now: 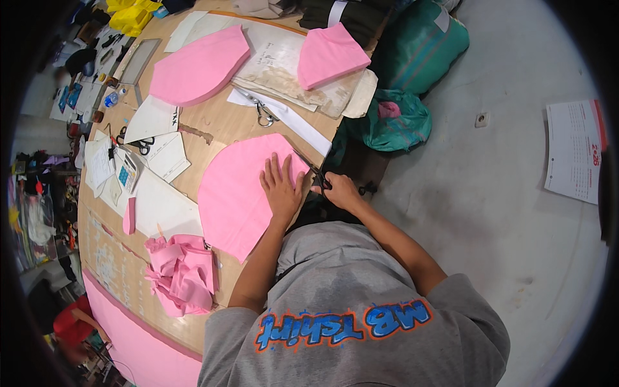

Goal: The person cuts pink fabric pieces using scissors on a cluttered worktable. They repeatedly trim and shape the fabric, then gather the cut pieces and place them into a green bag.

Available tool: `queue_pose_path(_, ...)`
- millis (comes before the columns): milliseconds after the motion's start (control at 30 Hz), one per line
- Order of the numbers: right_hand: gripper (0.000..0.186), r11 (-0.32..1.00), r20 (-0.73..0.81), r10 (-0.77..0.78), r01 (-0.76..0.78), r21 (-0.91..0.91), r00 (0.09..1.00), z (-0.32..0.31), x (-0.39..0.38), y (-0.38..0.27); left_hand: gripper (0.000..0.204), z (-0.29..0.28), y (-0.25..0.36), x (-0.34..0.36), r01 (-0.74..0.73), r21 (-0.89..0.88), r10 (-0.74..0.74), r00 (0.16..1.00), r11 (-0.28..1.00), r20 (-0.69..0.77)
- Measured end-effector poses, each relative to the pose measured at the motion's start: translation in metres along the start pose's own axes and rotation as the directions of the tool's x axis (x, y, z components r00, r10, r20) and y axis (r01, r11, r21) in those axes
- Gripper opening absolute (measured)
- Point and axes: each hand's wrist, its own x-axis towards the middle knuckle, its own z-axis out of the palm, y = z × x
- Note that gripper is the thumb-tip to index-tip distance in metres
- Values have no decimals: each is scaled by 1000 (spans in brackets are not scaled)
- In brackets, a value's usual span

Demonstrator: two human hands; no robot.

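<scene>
In the head view, a pink cloth piece (235, 187) lies flat on the wooden table (216, 121), near the edge in front of the person. The left hand (282, 190) rests palm down on its right part, fingers extended and slightly spread, pressing on the cloth rather than gripping it. The right hand (342, 192) is closed around the handles of black scissors (320, 177), whose blades lie along the cloth's right edge; how far apart the blades stand is too small to tell.

The cloth looks light, soft and limp, hardly fragile, though it probably creases and slides readily. Whether it is one layer or several is unclear. A flat palm close beside the blades seems the best hold, steadying the piece without bunching it; to lift it, two well-separated edges should limit sagging. The scissors look rigid and are best held by their handle loops. A crumpled pink cloth (182, 274) lies to the left, its loose folds suggesting similar softness.
</scene>
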Motion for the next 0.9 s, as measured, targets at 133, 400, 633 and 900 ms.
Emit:
queue_pose_path(133,62,998,-3,-1,2,58,1000,3,-1,2,68,1,0,1,30,-7,-30,999,1000,27)
queue_pose_path(400,66,992,90,68,-77,102,994,-11,1,-7,71,-4,-13,22,-28,44,29,999,999,-33)
queue_pose_path(633,71,995,62,47,-52,90,997,-7,15,-10,74,1,-16,27,-10,118,4,999,993,51)
queue_pose_path(900,64,958,119,127,-153,243,985,2,16,-8,75,1,-17,27,-21,116,19,1000,993,20)
